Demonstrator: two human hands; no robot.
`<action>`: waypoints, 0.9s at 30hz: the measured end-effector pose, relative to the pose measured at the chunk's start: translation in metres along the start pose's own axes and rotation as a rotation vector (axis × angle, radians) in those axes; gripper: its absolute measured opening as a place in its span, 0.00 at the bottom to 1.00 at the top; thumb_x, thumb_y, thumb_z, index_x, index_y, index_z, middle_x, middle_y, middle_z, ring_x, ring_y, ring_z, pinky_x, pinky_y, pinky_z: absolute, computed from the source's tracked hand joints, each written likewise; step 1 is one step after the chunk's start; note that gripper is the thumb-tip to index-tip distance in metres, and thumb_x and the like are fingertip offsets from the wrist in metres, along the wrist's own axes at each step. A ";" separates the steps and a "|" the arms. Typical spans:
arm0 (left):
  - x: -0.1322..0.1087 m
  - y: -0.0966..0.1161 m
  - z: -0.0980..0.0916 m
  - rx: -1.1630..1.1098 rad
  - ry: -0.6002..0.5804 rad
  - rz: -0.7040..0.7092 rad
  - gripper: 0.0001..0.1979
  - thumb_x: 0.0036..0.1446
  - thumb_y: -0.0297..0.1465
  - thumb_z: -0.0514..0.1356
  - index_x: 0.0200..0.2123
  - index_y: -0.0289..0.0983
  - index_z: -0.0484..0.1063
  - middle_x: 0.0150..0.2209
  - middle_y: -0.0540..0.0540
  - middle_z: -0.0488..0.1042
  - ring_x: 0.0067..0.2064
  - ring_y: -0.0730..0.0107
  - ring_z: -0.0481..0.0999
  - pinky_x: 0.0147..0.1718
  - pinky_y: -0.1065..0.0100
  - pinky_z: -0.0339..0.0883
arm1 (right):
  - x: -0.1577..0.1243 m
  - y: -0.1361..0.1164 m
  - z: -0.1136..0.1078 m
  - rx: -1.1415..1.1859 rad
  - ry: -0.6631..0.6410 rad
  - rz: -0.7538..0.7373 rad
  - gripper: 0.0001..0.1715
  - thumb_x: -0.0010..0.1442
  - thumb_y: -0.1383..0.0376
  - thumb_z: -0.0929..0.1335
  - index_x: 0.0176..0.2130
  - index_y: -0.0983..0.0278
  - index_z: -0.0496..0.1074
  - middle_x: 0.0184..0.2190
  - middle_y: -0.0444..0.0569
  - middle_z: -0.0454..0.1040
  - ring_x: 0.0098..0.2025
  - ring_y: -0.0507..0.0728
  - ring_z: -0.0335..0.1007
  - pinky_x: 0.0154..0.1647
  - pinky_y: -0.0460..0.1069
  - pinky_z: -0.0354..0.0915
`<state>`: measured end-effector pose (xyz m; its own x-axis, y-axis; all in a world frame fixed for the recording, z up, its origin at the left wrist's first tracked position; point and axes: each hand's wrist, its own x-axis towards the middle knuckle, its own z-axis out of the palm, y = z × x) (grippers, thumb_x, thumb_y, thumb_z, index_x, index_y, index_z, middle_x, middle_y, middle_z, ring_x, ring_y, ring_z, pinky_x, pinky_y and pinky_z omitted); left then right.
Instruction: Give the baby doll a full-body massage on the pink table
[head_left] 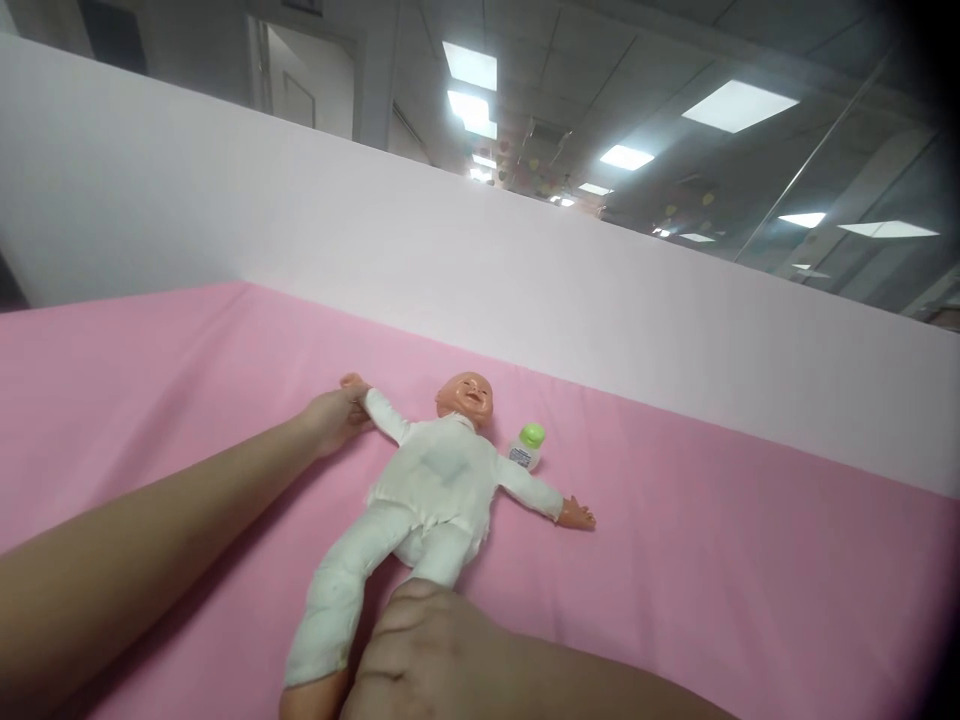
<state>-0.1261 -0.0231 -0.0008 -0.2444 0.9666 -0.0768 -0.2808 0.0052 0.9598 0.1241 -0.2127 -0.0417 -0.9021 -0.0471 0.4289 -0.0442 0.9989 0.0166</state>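
Observation:
A baby doll [442, 475] with a white cloth body lies face up on a pink sheet [660, 560], its arms spread out. My left hand [339, 418] is closed around the doll's arm near the wrist, at the left of its head. In the lower middle, my right hand [420, 650] wraps round the doll's leg on the right side of the picture, hiding its lower part. The doll's other leg and its other arm lie free. Beside the doll's head and shoulder stands a small clear bottle [526, 447] with a green cap.
A white wall or panel [480, 260] rises behind the far edge of the pink sheet. Beyond it are a doorway [311, 85] at the left and a ceiling with bright light panels [739, 105].

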 end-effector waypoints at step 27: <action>-0.074 -0.005 0.038 1.179 -0.610 0.987 0.21 0.72 0.37 0.53 0.64 0.40 0.68 0.62 0.43 0.74 0.63 0.60 0.72 0.63 0.60 0.64 | -0.023 0.063 -0.070 0.020 0.519 0.452 0.21 0.53 0.61 0.71 0.48 0.61 0.71 0.46 0.54 0.76 0.51 0.64 0.72 0.58 0.63 0.66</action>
<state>-0.0714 -0.0852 0.0105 0.5675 0.6653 0.4852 0.6351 -0.7286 0.2563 0.1717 -0.1480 0.0128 -0.5116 0.3869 0.7671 0.2755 0.9196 -0.2801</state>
